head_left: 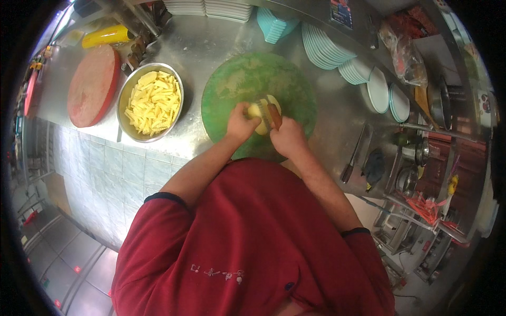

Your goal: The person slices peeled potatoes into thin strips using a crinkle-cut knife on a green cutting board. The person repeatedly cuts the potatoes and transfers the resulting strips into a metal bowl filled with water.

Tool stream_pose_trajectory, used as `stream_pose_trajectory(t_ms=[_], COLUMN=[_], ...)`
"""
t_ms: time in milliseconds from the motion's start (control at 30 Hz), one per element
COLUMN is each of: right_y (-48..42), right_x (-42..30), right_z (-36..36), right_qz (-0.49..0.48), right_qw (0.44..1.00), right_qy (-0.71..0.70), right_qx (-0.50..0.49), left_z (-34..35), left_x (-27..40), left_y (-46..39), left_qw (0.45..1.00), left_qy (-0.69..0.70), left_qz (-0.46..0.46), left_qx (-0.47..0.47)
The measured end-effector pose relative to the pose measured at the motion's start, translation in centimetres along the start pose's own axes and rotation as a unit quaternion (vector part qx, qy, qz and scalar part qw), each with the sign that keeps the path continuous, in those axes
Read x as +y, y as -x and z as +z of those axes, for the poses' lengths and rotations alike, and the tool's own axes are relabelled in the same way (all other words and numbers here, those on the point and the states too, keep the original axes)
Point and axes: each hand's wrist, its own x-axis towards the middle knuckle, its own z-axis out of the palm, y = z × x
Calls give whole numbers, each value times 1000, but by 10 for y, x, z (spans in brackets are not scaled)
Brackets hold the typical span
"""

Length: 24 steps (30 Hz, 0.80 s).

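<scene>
A round green chopping board (253,75) lies on the steel counter before me. Over its near half, my right hand (288,136) grips the brown handle of a crinkle cutter (274,115), whose ridged blade stands against a peeled potato (254,111). The fingers of my left hand (239,123) hold that potato from the left side. Pale yellow potato slices (274,102) rest beside and beyond the blade, partly covered by it. To the left, a steel bowl (124,94) is heaped with crinkle-cut potato sticks (154,104).
A round red chopping board (93,87) lies left of the bowl. Turquoise dishes (272,25) and stacked plates (326,47) line the back, below a shelf. On the right are a long-bladed knife (355,154) and a dark cloth (373,168). A yellow roll (106,36) sits far left.
</scene>
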Motion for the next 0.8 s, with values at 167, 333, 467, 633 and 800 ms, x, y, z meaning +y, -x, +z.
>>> stream_pose_trajectory(t_ms=[167, 333, 467, 633, 800], right_y=[1, 3, 5, 2, 1], right_x=[2, 0, -3, 1, -4], right_z=[-5, -16, -12, -7, -8], right_qz=[6, 34, 36, 23, 22], right_qw=[1000, 999, 999, 999, 999], right_qy=[-6, -40, -20, -12, -8], right_qx=[-15, -8, -11, -27, -33], left_z=[1, -1, -1, 2, 1], left_x=[8, -1, -2, -9, -7], left_y=[0, -2, -2, -4, -2], left_qw=[1000, 1000, 1000, 999, 1000], left_qy=[-25, 11, 16, 42, 31], left_qz=[0, -14, -19, -5, -2], left_qx=[1, -3, -4, -1, 1])
